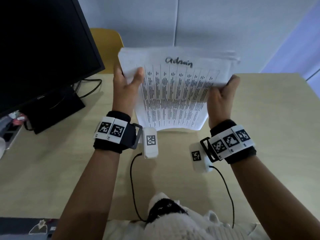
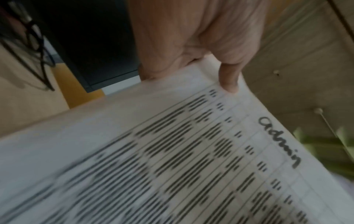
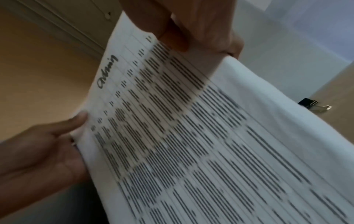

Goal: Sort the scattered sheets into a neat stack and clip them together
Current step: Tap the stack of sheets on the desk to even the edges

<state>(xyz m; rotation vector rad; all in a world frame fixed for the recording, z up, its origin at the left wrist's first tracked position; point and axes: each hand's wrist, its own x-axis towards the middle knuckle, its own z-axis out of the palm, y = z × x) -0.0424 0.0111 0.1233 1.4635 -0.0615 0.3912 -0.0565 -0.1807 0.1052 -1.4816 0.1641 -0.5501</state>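
Note:
A stack of printed sheets [image 1: 174, 90], topped by a page with "Admin" handwritten over a table, stands upright on its lower edge on the wooden desk [image 1: 52, 161]. My left hand [image 1: 127, 84] grips its left edge, thumb across the front [image 2: 229, 78]. On the opposite side my right hand [image 1: 223, 94] grips the right edge, thumb on the front [image 3: 172, 37]. The far top edges of the sheets [image 1: 232, 56] are slightly fanned. A black binder clip [image 3: 310, 103] lies on the desk behind the sheets in the right wrist view; the sheets [image 3: 210, 144] hide it from the head view.
A black monitor [image 1: 43, 49] on its stand, with cables, occupies the left of the desk. A yellow chair back [image 1: 105, 42] shows behind the desk, against a pale wall. Clutter sits at the far left edge [image 1: 15, 118]. My wrist-camera cables [image 1: 133, 187] trail toward my body.

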